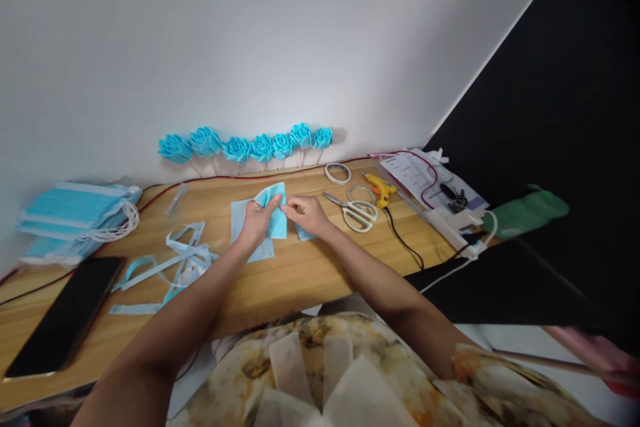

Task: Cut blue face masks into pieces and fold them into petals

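Observation:
My left hand (256, 221) is closed, its thumb pressed on a bright blue sheet of mask fabric (278, 225) that curls up at the top. My right hand (309, 215) pinches at the right edge of the same sheet, with thumb and fingertips together. Under my left hand a paler sheet of fabric (238, 217) lies flat on the wooden table (300, 273). Another small blue piece (303, 234) is partly hidden beneath my right hand. Cut fabric strips (187, 257) lie in a tangle to the left of my left forearm.
Several blue fabric roses (263, 147) on sticks lean against the wall. White-handled scissors (357, 213), a tape roll (338, 173) and a yellow glue gun (381, 189) with its cord lie right. Stacked face masks (75, 210) and a black phone (65, 317) are left; a power strip (450, 227) sits far right.

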`<state>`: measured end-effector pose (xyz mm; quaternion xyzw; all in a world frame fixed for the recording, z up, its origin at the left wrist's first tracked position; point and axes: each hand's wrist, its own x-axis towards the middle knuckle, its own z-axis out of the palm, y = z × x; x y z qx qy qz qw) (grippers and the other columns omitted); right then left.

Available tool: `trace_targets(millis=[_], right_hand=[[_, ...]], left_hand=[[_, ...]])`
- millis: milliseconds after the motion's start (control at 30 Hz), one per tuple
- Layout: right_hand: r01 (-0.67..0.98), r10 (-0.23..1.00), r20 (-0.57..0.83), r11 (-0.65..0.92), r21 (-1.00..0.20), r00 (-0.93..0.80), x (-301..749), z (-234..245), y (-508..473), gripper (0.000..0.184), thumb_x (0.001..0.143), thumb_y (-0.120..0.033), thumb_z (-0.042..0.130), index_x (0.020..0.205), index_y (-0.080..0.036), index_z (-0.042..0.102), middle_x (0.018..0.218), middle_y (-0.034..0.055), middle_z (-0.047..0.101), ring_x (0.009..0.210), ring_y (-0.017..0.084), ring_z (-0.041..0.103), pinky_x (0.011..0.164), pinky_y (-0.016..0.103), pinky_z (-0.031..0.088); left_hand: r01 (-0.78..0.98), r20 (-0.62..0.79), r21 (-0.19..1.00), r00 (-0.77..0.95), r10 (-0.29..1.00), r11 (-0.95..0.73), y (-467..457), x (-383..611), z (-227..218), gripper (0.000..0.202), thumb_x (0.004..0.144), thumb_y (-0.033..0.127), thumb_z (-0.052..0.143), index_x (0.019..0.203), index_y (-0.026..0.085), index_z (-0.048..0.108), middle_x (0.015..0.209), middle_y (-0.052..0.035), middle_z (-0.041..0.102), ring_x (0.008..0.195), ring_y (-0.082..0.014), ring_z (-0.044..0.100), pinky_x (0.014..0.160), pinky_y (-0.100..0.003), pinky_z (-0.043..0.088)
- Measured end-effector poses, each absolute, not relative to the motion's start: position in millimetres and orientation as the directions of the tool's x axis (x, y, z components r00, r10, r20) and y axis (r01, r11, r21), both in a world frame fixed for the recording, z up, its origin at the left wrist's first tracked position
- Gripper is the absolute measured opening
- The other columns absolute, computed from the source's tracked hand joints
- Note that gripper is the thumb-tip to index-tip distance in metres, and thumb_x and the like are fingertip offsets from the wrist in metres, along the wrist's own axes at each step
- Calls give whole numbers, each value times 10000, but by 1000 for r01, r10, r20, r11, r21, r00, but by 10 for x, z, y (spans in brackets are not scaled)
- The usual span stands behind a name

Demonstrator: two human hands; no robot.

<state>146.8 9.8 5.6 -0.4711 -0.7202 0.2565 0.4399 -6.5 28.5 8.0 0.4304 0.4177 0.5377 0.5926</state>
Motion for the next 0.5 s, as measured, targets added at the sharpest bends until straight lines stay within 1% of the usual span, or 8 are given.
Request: trace_targets(millis=[100, 167, 233, 300, 367, 433, 500], right_hand=[[428, 903, 399, 428, -796, -160, 1441, 77, 87, 371, 872, -481, 555, 638, -208, 466, 603, -34, 461, 596, 107, 417, 628, 260, 335], [382, 916, 369, 402, -832, -160, 1426, 81, 74, 396, 889, -515, 527, 648, -209, 464, 612, -37, 449, 599, 106, 402, 622, 261, 326], [340, 924, 323, 377, -861, -207, 1413, 74, 56, 450, 910, -562, 499, 635, -209, 444, 617, -39, 421, 607, 104, 388, 621, 263, 313], [363, 921, 282, 368, -856, -269, 1399, 54, 40, 498, 887, -597, 530, 598, -214, 393, 599, -45, 366, 606, 102, 358, 613, 266, 286], [401, 912, 255, 376, -836, -323, 1380, 27, 32, 505, 875, -587, 551, 585, -218, 365, 590, -45, 350, 608, 102, 343, 614, 269, 279], [454, 902, 234, 390, -801, -362, 1355, 8, 30, 469, 904, -533, 532, 592, -217, 382, 590, -39, 376, 614, 108, 353, 626, 271, 290], [540, 892, 230, 423, -728, -389, 1327, 24, 18, 434, 939, -464, 514, 601, -213, 407, 589, -34, 403, 614, 113, 366, 641, 276, 298]], left_hand=[[-331, -15, 943, 39, 999, 27, 294, -59, 36, 452, 554, 492, 903, 659, 161, 613, 615, 38, 578, 516, -80, 473, 506, -219, 429], [-304, 4, 953, 10, 1000, -1, 295, -58, 24, 423, 573, 465, 896, 652, 162, 612, 608, 40, 572, 518, -82, 480, 513, -220, 433], [-258, 30, 965, -25, 999, -36, 290, -58, 25, 388, 607, 441, 878, 643, 166, 606, 600, 43, 556, 517, -82, 475, 518, -222, 430], [-229, 69, 970, -49, 996, -78, 293, -56, 27, 401, 639, 427, 856, 588, 181, 543, 571, 54, 499, 505, -75, 435, 491, -220, 382], [-227, 109, 967, -53, 993, -119, 324, -64, 22, 400, 666, 403, 846, 579, 185, 522, 582, 53, 486, 520, -72, 426, 500, -220, 370], [-258, 124, 956, -80, 989, -141, 399, -96, 12, 354, 695, 385, 844, 634, 183, 560, 615, 54, 507, 538, -73, 438, 527, -221, 388], [-303, 96, 942, -168, 981, -144, 512, -166, 2, 314, 747, 389, 831, 712, 191, 589, 661, 51, 544, 563, -82, 467, 551, -228, 408]])
